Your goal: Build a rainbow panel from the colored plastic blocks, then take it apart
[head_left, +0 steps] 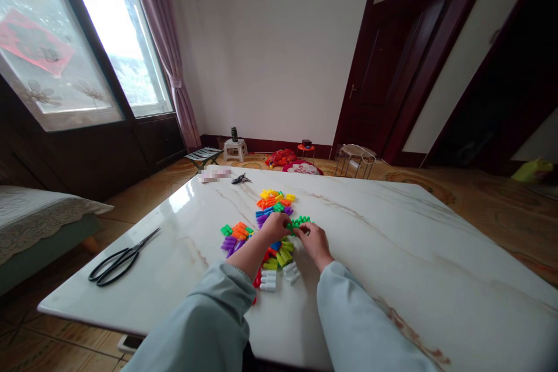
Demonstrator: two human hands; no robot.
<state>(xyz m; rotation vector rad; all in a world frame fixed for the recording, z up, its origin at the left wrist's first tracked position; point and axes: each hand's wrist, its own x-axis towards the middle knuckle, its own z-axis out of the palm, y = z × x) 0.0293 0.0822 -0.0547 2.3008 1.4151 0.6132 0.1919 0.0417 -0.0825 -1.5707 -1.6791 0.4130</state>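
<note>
Both hands meet over a marbled white table. My left hand (274, 226) is closed, its fingertips at the near left end of a cluster of green plastic building blocks (301, 221). At the right end of the same cluster, the fingers of my right hand (314, 243) pinch from the near side. Loose coloured blocks lie around and under my left hand: orange blocks (239, 230), purple blocks (229, 243), yellow-green blocks (285, 253) and white blocks (268, 280). Beyond it are yellow blocks (271, 193). My left forearm hides part of the pile.
Black-handled scissors (124, 257) lie at the table's left. Small pliers (241, 178) rest near the far edge of the table (392, 244). Past it stand a white stool (235, 149) and a round metal-legged stool (356, 154). A bed or bench (43, 209) is at left.
</note>
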